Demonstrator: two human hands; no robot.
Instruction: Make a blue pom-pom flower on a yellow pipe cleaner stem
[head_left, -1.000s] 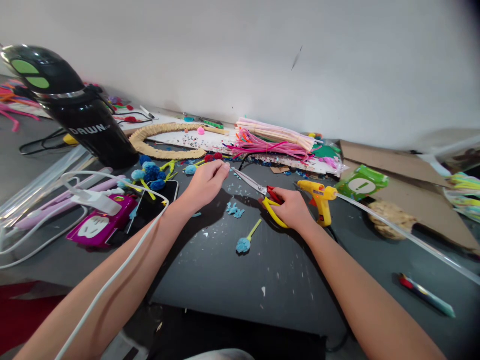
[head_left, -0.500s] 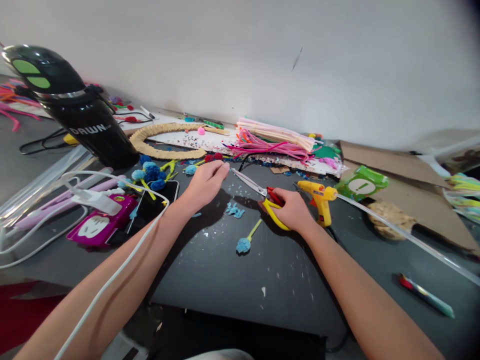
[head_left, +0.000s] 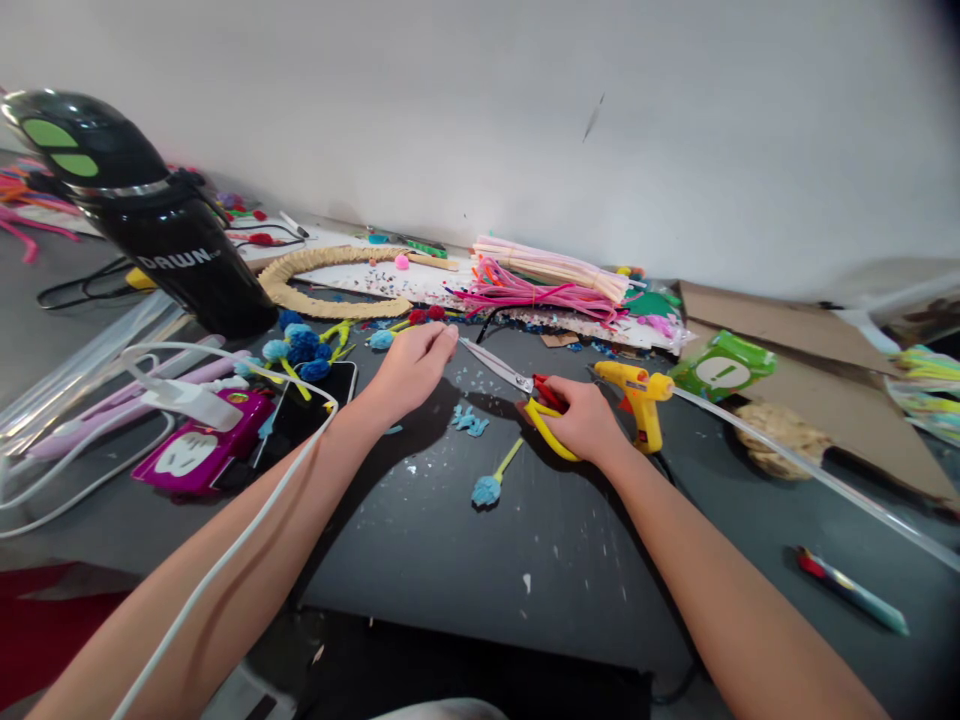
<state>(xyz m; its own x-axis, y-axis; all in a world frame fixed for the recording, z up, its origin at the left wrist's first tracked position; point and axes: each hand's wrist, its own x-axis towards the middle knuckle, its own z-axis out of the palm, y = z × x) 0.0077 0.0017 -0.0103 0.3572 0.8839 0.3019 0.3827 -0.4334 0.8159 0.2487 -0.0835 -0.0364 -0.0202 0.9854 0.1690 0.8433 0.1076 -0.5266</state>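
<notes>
My right hand [head_left: 574,412] is closed round the red and yellow handles of a pair of scissors [head_left: 501,368], whose blades point left toward my left hand [head_left: 416,365]. The thumb and fingers of the left hand are pinched together at the blade tips; what lies between them is too small to make out. Below the blades, small light-blue scraps [head_left: 469,420] lie on the grey table. A blue fluffy flower with a yellow-green stem [head_left: 487,488] rests nearer to me, between my forearms.
A yellow glue gun [head_left: 637,395] stands right of the scissors, by a green packet [head_left: 726,365]. Pipe cleaners [head_left: 547,280] are bundled at the back. On the left are a black bottle [head_left: 180,250], a purple power strip [head_left: 202,445] and blue pom-poms [head_left: 304,347]. A white cable [head_left: 247,540] crosses my left forearm.
My left hand and the scissor tips have shifted very slightly left. Otherwise both hands keep their hold, and the things on the table have stayed in place.
</notes>
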